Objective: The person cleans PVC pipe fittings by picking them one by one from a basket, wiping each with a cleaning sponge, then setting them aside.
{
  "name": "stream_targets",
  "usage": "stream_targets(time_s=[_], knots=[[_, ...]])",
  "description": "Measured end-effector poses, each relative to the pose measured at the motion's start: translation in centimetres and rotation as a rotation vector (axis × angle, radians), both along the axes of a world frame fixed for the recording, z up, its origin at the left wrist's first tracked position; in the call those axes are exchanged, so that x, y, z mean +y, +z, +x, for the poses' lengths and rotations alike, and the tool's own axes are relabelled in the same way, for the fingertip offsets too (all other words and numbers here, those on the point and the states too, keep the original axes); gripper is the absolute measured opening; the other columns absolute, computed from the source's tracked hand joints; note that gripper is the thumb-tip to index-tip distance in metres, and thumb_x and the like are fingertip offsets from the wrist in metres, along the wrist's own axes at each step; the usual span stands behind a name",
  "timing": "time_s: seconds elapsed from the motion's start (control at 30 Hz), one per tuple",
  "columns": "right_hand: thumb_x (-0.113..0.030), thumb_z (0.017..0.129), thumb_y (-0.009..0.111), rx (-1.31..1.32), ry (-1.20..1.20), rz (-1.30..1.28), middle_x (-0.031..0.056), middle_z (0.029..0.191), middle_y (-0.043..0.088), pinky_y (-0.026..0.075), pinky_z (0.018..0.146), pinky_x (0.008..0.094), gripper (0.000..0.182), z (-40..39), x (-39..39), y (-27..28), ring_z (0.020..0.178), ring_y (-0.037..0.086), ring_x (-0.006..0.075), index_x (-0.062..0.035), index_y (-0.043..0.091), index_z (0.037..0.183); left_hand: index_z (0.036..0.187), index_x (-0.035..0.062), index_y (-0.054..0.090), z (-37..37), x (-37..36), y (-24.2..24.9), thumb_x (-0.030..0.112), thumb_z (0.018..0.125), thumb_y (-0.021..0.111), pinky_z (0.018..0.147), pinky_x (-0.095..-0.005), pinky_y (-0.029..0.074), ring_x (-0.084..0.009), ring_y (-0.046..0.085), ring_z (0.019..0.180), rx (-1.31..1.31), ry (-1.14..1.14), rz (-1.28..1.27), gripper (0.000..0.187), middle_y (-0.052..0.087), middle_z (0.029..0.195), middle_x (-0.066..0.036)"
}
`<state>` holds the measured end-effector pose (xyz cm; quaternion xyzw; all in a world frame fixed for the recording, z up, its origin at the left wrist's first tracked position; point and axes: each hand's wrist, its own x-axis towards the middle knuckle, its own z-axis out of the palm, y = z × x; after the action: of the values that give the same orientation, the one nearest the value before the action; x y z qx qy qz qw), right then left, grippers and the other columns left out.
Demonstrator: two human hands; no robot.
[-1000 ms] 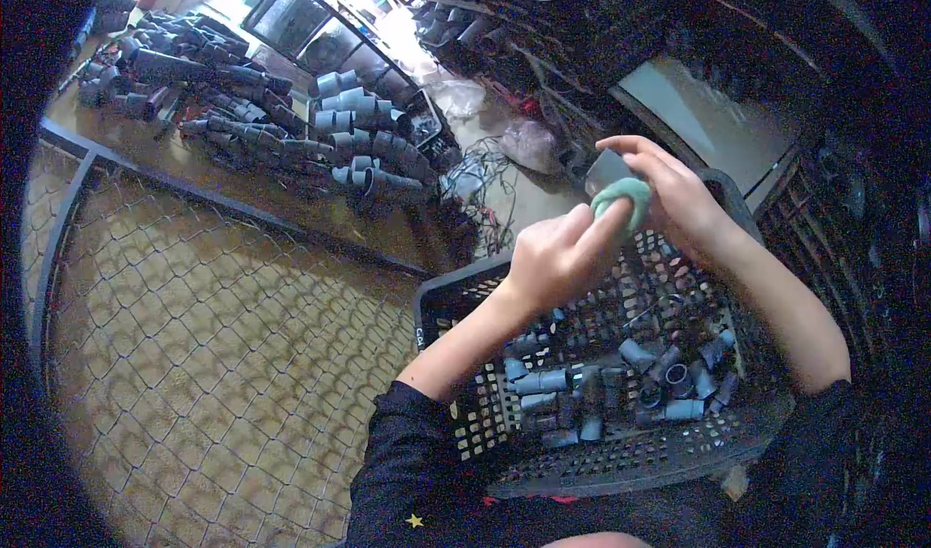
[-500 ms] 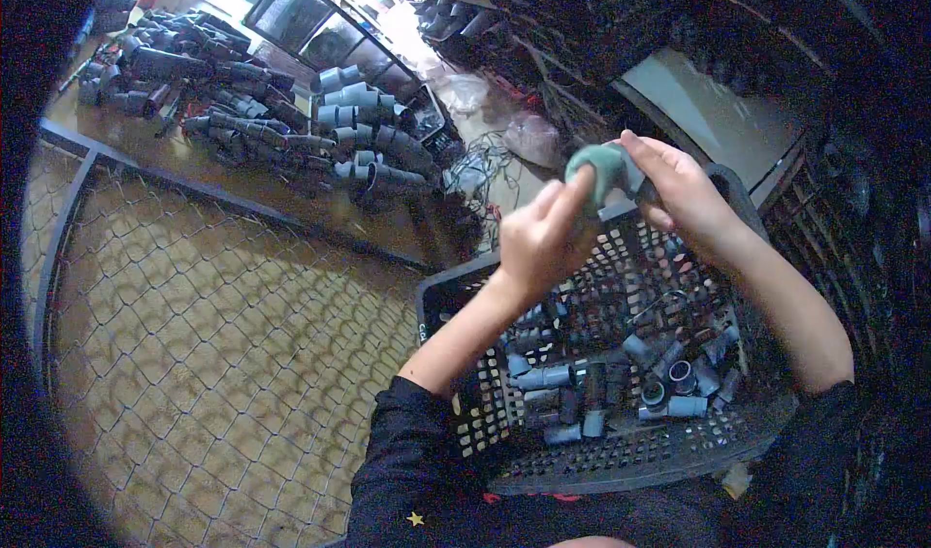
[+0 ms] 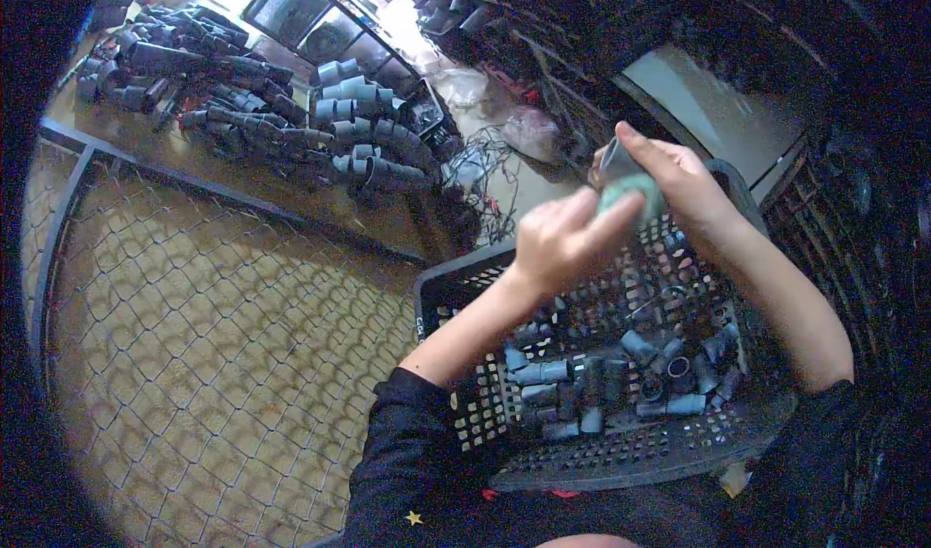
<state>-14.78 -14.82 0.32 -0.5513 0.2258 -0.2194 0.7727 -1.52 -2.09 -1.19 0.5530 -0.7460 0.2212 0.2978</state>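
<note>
My right hand [image 3: 679,184] is closed around a grey pipe fitting [image 3: 615,158], its open end up and tilted, above the far side of a black crate. My left hand [image 3: 565,242] holds a green cloth [image 3: 635,195] against the fitting's lower side. The cloth and left fingers are blurred, and the fingers hide part of the fitting. Below both hands, the perforated black plastic crate [image 3: 621,478] holds several loose grey pipe fittings [image 3: 541,372] on its bottom.
Left of the crate, a metal frame with wire mesh [image 3: 223,335] covers much of the view. Behind it many grey pipe fittings [image 3: 354,112] lie stacked in rows. Plastic bags [image 3: 531,138] and tangled cords [image 3: 485,175] lie on the floor ahead. A pale panel [image 3: 713,107] is at the right.
My left hand has moved right and slightly down with the green cloth. The pipe fitting in my right hand has tilted so its open end points upward.
</note>
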Motion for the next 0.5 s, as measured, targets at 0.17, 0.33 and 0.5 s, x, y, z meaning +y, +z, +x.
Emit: stream_targets(time_s=[0.17, 0.33, 0.5], knots=[[-0.046, 0.095, 0.055, -0.028, 0.000, 0.081, 0.0000, 0.090, 0.068, 0.046, 0.079, 0.0217, 0.044, -0.7, 0.0, 0.1, 0.083, 0.061, 0.0066, -0.0050, 0.070, 0.099, 0.121, 0.0069, 0.057, 0.7, -0.4, 0.1, 0.004, 0.070, 0.069, 0.051, -0.0368, 0.051, -0.0291, 0.061, 0.058, 0.209, 0.069, -0.035, 0.052, 0.061, 0.079, -0.012], [-0.049, 0.097, 0.048, 0.006, -0.076, -0.033, 0.0014, 0.089, 0.068, 0.046, 0.078, 0.0254, 0.049, -0.2, -0.3, -0.7, 0.081, 0.060, 0.0091, -0.0047, 0.069, 0.102, 0.119, 0.0068, 0.059, 0.4, 0.3, 0.5, 0.010, 0.072, 0.072, 0.047, -0.0357, 0.047, -0.0255, 0.058, 0.054, 0.057, 0.035, 0.050, 0.049, 0.057, 0.073, -0.009], [-0.050, 0.095, 0.049, 0.128, 0.003, 0.212, 0.0003, 0.101, 0.063, 0.045, 0.075, 0.0287, 0.046, -0.7, 1.3, 2.0, 0.091, 0.056, 0.0088, -0.0101, 0.063, 0.113, 0.124, 0.0053, 0.054, 0.6, 0.3, -0.3, 0.012, 0.074, 0.071, 0.049, -0.0355, 0.049, -0.0258, 0.061, 0.056, 0.091, 0.080, -0.024, 0.053, 0.060, 0.077, -0.011]])
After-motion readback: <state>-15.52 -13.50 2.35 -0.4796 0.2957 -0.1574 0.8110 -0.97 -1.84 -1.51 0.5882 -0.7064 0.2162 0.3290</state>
